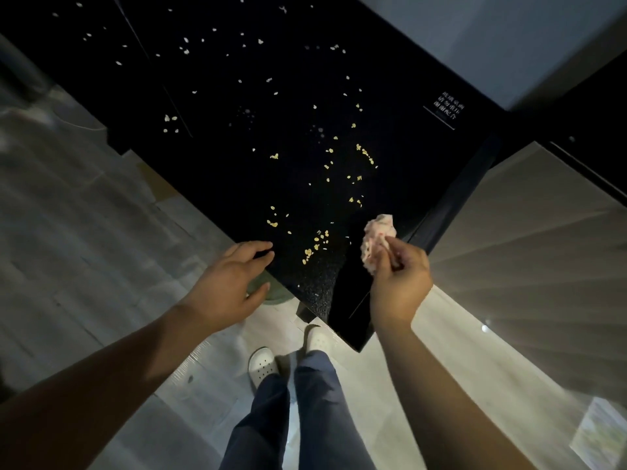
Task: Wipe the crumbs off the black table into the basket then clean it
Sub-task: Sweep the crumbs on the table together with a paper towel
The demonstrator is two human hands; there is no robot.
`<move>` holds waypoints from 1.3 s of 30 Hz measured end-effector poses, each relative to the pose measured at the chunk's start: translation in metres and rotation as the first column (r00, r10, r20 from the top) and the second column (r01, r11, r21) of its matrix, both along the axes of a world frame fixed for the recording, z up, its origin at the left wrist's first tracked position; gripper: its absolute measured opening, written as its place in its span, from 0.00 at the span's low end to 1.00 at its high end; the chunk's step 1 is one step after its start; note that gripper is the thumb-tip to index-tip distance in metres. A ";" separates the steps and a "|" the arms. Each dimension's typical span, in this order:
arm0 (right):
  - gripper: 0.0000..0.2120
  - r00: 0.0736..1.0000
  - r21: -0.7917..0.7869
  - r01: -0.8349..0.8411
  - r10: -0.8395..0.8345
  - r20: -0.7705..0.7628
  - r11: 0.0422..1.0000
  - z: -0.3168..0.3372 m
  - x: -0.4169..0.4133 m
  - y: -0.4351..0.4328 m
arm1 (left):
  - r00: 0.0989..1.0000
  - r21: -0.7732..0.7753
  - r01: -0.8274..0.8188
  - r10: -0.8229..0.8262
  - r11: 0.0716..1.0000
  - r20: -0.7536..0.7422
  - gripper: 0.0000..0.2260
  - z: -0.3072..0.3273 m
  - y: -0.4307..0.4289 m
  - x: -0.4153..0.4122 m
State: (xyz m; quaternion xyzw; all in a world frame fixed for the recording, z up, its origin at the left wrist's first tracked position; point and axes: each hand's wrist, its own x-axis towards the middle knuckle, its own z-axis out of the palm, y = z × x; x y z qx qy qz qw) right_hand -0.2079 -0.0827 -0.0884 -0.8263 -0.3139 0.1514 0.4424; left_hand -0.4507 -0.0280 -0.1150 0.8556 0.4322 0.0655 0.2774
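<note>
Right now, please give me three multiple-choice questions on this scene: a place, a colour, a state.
1. Where do the crumbs lie? A) on the black table B) on the floor C) in a bowl
2. What colour are the shoes? A) black B) white C) red
3. What does the right hand do? A) hangs empty B) pinches a crumpled cloth C) presses flat on the table
Answers: 1 A, they dot the dark top; 2 B, both look white; 3 B, it grips the cloth.
</note>
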 end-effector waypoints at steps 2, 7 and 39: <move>0.11 0.999 -0.052 -0.038 0.038 -0.010 0.998 -0.009 0.006 0.011 | 1.000 -0.001 -0.012 0.012 1.000 0.002 0.26 0.001 -0.001 0.001; 0.11 0.984 -0.096 -0.177 0.174 -0.035 0.980 -0.019 -0.028 0.017 | 0.999 -0.002 -0.031 0.031 1.000 -0.011 0.25 0.004 -0.001 0.004; 0.06 0.932 0.049 -0.361 0.359 0.047 0.931 0.002 0.087 0.126 | 0.879 0.068 -0.439 0.444 0.896 -0.177 0.34 0.015 0.062 0.036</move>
